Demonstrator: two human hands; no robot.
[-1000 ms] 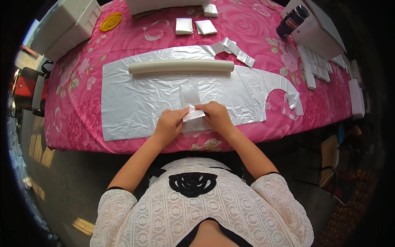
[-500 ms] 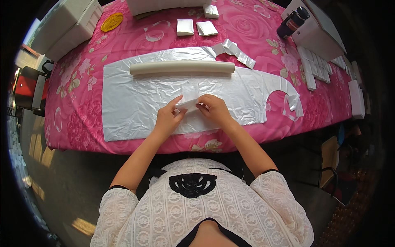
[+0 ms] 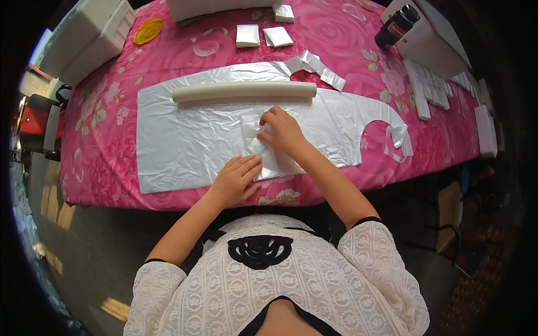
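A white plastic apron (image 3: pixel 185 140) lies spread over the near part of the table, its curved neck opening at the right. A pale, translucent folded piece of film (image 3: pixel 248 129) is unfolded on top of it, in front of me. My left hand (image 3: pixel 237 178) rests flat at the near end of this film, fingers stretched out. Over its far part, my right hand (image 3: pixel 280 133) is bent, with a gap between thumb and forefinger; the fingertips are at the film. Just beyond my hands, a long cream-coloured tube (image 3: pixel 244 92) lies across the apron.
Small folded white packets (image 3: pixel 247 36) sit farther back; more stacked packets (image 3: pixel 428 89) lie at right. White boxes (image 3: pixel 92 42) stand around the far edges. A dark bottle (image 3: pixel 397 27) leans near the right box. A yellow disc (image 3: pixel 148 31) lies far left. Pink floral cloth covers the table.
My hands have parted: the left moved nearer me and flattened, the right shifted slightly away. The film held between them is now lowered and laid out on the apron.
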